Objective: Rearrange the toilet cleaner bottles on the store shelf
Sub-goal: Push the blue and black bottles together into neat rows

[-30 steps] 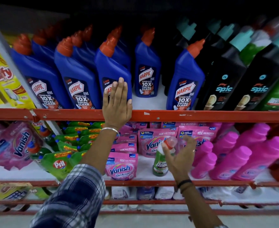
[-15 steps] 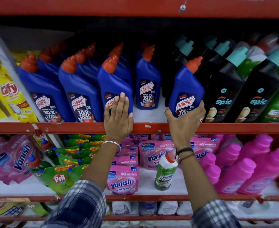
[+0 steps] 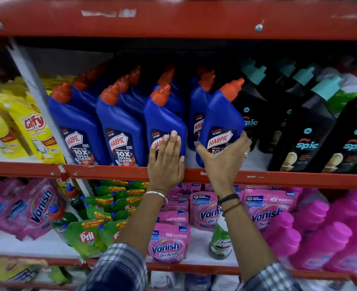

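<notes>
Blue Harpic bottles with orange caps stand in rows on the middle shelf (image 3: 110,172), behind its red front rail. The right hand (image 3: 223,162) has its fingers (image 3: 243,139) closed round the base of the rightmost front bottle (image 3: 221,122), thumb on the left edge of the label and the other fingers wrapped round the right side. That bottle tilts to the right, its cap near the black Spic bottles (image 3: 312,131) beside it, and its base sits at the shelf's front edge. Another Harpic (image 3: 198,106) stands just behind it to the left.

The left hand (image 3: 166,162) lies flat, fingers straight and together, pressed against the label of the third front bottle (image 3: 162,120); it grips nothing. A bare gap of white shelf shows between the two hands. Two more front bottles (image 3: 76,122) stand to the left, beside yellow Giffy pouches (image 3: 34,131).

On the shelf below sit pink Vanish pouches (image 3: 167,244), green Pril pouches (image 3: 85,236) and pink bottles (image 3: 320,244).
</notes>
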Demonstrator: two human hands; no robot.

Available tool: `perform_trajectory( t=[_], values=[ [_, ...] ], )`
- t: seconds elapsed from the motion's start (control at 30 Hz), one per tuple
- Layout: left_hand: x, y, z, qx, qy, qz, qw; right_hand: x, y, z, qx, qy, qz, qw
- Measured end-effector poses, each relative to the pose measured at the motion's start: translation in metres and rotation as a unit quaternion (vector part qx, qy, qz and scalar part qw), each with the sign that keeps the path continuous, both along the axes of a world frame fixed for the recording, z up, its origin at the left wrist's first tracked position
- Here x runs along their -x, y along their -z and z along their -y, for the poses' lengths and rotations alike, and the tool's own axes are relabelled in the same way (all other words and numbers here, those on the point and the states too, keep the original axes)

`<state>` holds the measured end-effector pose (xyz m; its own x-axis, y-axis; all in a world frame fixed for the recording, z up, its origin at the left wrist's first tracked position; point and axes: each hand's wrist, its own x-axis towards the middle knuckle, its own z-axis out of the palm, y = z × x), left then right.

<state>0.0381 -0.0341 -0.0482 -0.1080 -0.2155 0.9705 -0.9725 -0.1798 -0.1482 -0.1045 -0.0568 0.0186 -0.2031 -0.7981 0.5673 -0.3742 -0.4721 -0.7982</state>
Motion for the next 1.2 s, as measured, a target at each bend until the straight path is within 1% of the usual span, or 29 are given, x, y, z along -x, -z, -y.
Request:
perform_trajectory(
  t=[0.13, 0.5, 0.7, 0.77, 0.87, 0.93, 1.03, 1.2],
  values=[
    [-0.001, 0.000, 0.000, -0.002, 0.004, 0.000, 1.000, -0.011, 0.006, -0.005, -0.006, 0.005, -0.022, 1.000],
    [-0.002, 0.000, -0.002, -0.011, 0.017, -0.009, 1.000, -0.017, 0.008, -0.016, 0.013, 0.067, -0.073, 0.995],
    [-0.001, 0.001, -0.001, -0.011, 0.017, -0.011, 1.000, -0.017, 0.011, -0.019, 0.007, 0.062, -0.088, 0.994],
    [-0.001, 0.000, -0.002, -0.008, 0.016, -0.011, 1.000, -0.013, 0.015, -0.021, 0.005, 0.044, -0.090, 0.995],
    [-0.001, 0.000, -0.001, -0.003, 0.015, -0.006, 1.000, 0.014, 0.022, -0.021, 0.057, -0.036, -0.033, 0.997],
    [0.000, 0.000, 0.000, 0.000, 0.011, -0.005, 1.000, 0.046, 0.026, -0.017, 0.103, -0.044, -0.005, 0.994],
    [-0.001, 0.001, 0.000, 0.005, 0.008, -0.003, 1.000, 0.099, 0.029, 0.001, 0.148, 0.008, 0.013, 0.989],
    [-0.001, 0.002, 0.001, 0.016, 0.008, -0.003, 1.000, 0.178, 0.024, 0.037, 0.147, 0.136, 0.042, 0.979]
  ],
)
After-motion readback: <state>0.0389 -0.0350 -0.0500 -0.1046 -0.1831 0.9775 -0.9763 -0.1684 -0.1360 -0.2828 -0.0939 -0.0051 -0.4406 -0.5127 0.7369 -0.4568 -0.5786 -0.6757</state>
